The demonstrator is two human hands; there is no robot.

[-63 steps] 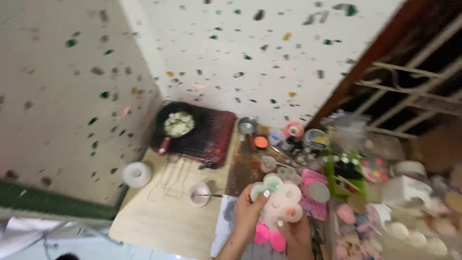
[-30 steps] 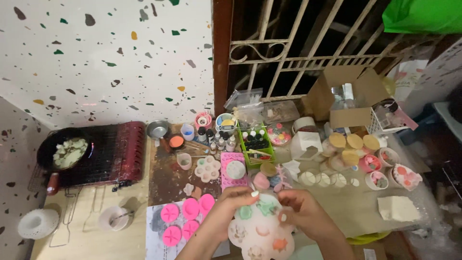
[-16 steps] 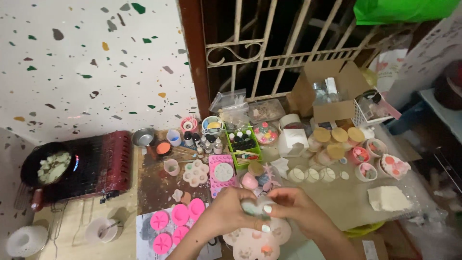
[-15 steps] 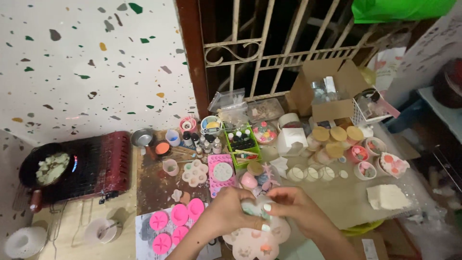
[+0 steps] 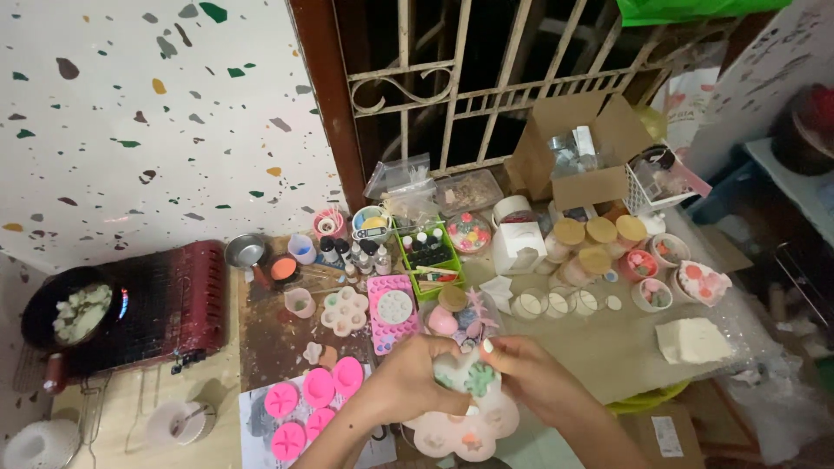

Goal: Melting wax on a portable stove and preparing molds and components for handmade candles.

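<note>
Left hand: the left hand [image 5: 408, 382], low in the frame just left of centre, is closed around the upper left edge of a pale pink flower-shaped mould [image 5: 460, 415], fingers curled over its rim.
Right hand: the right hand [image 5: 534, 378], just right of centre, pinches the same mould from the other side, its fingertips at a small green piece [image 5: 476, 379] sitting in the bent-up top of the mould.
Mould: held between both hands at the bottom centre of the frame, its upper part folded up, its lower lobes showing small coloured shapes.
Lower left: several bright pink round moulds [image 5: 314, 398] lie on a printed sheet on the surface [image 5: 217, 382], just left of the left hand.
Above the hands: a pink rectangular tray [image 5: 393, 311] and a pale flower-shaped tray [image 5: 344, 311] lie side by side; a green basket of small bottles [image 5: 427, 257] stands behind them.
Left edge: a dark pan with pale chunks [image 5: 76, 313] sits on a red stove [image 5: 161, 304].
Right side: a white block [image 5: 693, 340] lies on the surface, well apart from the hands; an open cardboard box [image 5: 578, 148] stands at the window grille [image 5: 469, 87].
</note>
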